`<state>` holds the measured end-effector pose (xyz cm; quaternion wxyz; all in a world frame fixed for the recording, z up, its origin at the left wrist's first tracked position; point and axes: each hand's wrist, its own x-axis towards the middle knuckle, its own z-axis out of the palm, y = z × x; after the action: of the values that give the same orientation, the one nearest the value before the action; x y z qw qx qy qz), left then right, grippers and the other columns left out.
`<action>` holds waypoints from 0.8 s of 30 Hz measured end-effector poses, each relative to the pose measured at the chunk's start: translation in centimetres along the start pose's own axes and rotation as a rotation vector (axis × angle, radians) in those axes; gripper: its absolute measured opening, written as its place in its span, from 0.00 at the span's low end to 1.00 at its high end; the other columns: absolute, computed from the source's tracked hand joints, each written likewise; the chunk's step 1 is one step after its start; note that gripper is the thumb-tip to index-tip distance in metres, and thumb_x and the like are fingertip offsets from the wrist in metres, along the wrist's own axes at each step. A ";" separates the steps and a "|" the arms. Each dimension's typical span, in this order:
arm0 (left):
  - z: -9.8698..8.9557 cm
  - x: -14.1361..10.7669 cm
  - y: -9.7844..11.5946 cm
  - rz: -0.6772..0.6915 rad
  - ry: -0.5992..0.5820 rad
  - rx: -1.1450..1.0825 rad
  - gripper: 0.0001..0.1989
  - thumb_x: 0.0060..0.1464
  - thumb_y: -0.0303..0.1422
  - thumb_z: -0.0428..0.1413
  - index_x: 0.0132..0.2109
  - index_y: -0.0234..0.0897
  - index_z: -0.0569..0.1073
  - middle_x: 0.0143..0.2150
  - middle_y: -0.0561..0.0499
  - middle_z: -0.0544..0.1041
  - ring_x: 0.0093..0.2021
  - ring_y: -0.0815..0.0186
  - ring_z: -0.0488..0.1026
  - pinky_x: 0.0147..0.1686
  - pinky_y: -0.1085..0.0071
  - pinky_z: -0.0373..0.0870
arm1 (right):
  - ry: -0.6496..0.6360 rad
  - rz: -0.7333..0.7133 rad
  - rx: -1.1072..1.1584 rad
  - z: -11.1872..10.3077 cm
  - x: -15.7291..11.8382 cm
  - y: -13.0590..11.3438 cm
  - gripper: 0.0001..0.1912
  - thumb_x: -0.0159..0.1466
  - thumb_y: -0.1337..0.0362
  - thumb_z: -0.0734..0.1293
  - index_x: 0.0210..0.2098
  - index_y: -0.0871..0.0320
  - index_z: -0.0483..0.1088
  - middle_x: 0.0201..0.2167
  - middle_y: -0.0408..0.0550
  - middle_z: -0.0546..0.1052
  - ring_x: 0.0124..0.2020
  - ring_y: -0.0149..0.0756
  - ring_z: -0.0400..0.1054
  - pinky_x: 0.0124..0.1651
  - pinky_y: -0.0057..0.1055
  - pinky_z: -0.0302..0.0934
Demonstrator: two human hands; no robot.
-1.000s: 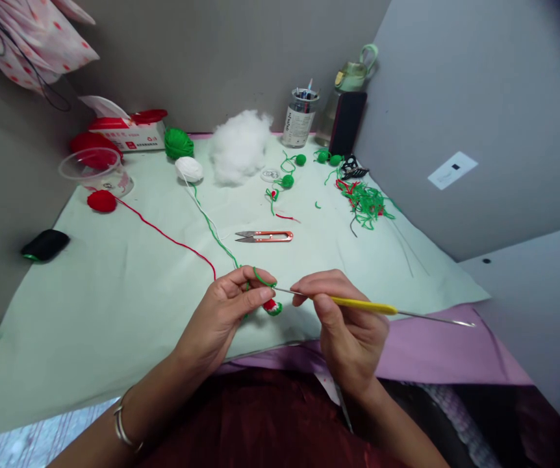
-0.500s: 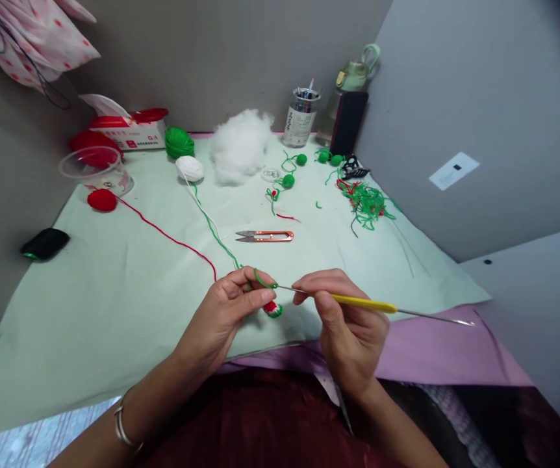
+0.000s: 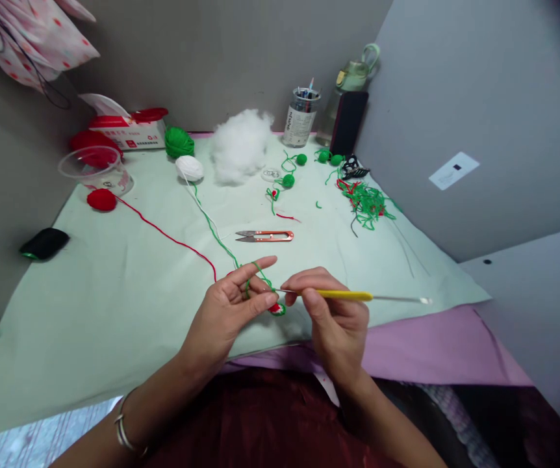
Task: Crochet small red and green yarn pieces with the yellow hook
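Observation:
My left hand (image 3: 221,312) pinches a small red, white and green crochet piece (image 3: 277,309) between thumb and fingers, with its index finger stretched out and green yarn looped over it. Closed around the yellow handle of a crochet hook (image 3: 345,295) is my right hand (image 3: 336,318); the hook's thin tip meets the green yarn at my left fingertips. Green, white and red strands run from my left hand back to a green ball (image 3: 179,142), a white ball (image 3: 190,168) and a red ball (image 3: 101,200).
Orange thread snips (image 3: 265,236) lie beyond my hands. Farther back are white stuffing (image 3: 241,146), a pen jar (image 3: 301,118), a bottle, a phone (image 3: 349,123) and small green balls. Yarn scraps (image 3: 368,205) lie right; a clear tub (image 3: 114,180) and black mouse (image 3: 45,244) stand left.
My left index finger has straightened and lifted the green yarn. My right hand has moved left with the hook, whose handle is now more level.

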<state>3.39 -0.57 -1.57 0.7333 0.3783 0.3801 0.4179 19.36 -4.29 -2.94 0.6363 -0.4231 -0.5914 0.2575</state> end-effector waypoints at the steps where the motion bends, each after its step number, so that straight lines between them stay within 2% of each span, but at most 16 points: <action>1: 0.1 -0.1 -0.2 0.010 0.006 -0.006 0.26 0.52 0.32 0.74 0.58 0.47 0.83 0.31 0.57 0.78 0.34 0.70 0.74 0.42 0.72 0.70 | -0.019 -0.074 -0.123 0.1 -0.2 0.1 0.12 0.73 0.70 0.67 0.48 0.50 0.81 0.39 0.47 0.82 0.38 0.36 0.77 0.39 0.34 0.75; 3: 0.3 -0.2 -0.6 -0.004 0.012 -0.055 0.28 0.52 0.33 0.74 0.60 0.47 0.82 0.33 0.56 0.79 0.35 0.70 0.73 0.43 0.73 0.70 | -0.047 -0.255 -0.378 0.3 -0.7 0.4 0.16 0.71 0.72 0.68 0.54 0.49 0.80 0.43 0.50 0.82 0.43 0.39 0.79 0.42 0.36 0.77; 5: 0.4 -0.2 -0.8 -0.077 -0.012 -0.144 0.27 0.52 0.34 0.74 0.60 0.45 0.82 0.34 0.54 0.79 0.37 0.69 0.74 0.44 0.72 0.70 | -0.035 -0.353 -0.494 0.4 -1.0 0.7 0.20 0.70 0.73 0.69 0.57 0.48 0.79 0.46 0.52 0.82 0.46 0.41 0.79 0.43 0.37 0.77; 7: 0.3 0.0 -0.6 -0.158 -0.047 -0.214 0.25 0.51 0.34 0.74 0.57 0.42 0.84 0.35 0.53 0.79 0.39 0.68 0.74 0.46 0.73 0.70 | -0.012 -0.303 -0.419 0.3 -1.0 0.7 0.19 0.71 0.74 0.67 0.56 0.49 0.79 0.45 0.51 0.82 0.45 0.40 0.79 0.42 0.38 0.77; 9: 0.0 0.1 -0.1 -0.189 -0.070 -0.226 0.24 0.51 0.33 0.74 0.56 0.41 0.85 0.34 0.52 0.78 0.38 0.69 0.73 0.44 0.74 0.69 | 0.022 -0.172 -0.230 -0.1 -0.7 0.5 0.16 0.72 0.73 0.66 0.52 0.50 0.80 0.41 0.49 0.82 0.41 0.38 0.78 0.41 0.37 0.75; 12: -0.2 0.2 0.6 -0.140 -0.065 -0.175 0.22 0.51 0.32 0.73 0.54 0.41 0.86 0.31 0.55 0.75 0.34 0.71 0.71 0.38 0.77 0.66 | 0.100 0.007 0.070 -0.4 -0.1 0.1 0.11 0.73 0.69 0.66 0.45 0.51 0.82 0.35 0.46 0.81 0.34 0.35 0.74 0.36 0.34 0.71; 14: -0.1 0.0 0.8 -0.096 -0.054 -0.133 0.22 0.51 0.32 0.73 0.54 0.43 0.86 0.31 0.55 0.75 0.34 0.71 0.71 0.39 0.76 0.67 | 0.108 0.098 0.192 -0.4 0.2 0.0 0.10 0.74 0.66 0.67 0.42 0.52 0.82 0.34 0.45 0.81 0.31 0.33 0.72 0.34 0.33 0.69; 16: 0.1 -0.2 0.6 -0.080 -0.043 -0.108 0.23 0.51 0.32 0.74 0.55 0.46 0.86 0.32 0.55 0.77 0.35 0.70 0.73 0.43 0.74 0.69 | 0.074 0.140 0.218 0.0 0.3 0.1 0.09 0.73 0.64 0.68 0.41 0.52 0.82 0.36 0.46 0.82 0.33 0.34 0.74 0.36 0.34 0.70; 19: 0.4 -0.4 0.2 -0.096 -0.033 -0.104 0.24 0.51 0.33 0.74 0.56 0.47 0.85 0.35 0.53 0.80 0.39 0.67 0.76 0.48 0.70 0.70 | 0.042 0.123 0.171 0.5 0.3 0.4 0.08 0.73 0.64 0.69 0.42 0.51 0.83 0.38 0.47 0.83 0.39 0.37 0.76 0.39 0.36 0.72; 24: 0.5 -0.2 0.1 -0.104 -0.012 -0.091 0.23 0.51 0.34 0.74 0.55 0.44 0.86 0.34 0.53 0.79 0.40 0.65 0.74 0.49 0.68 0.67 | 0.045 0.097 0.127 0.4 0.3 0.2 0.08 0.73 0.64 0.69 0.42 0.51 0.83 0.37 0.46 0.82 0.37 0.36 0.76 0.39 0.36 0.72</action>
<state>3.75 -0.81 -1.23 0.7726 0.3269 0.3755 0.3940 19.01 -3.86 -3.00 0.6616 -0.4157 -0.5384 0.3156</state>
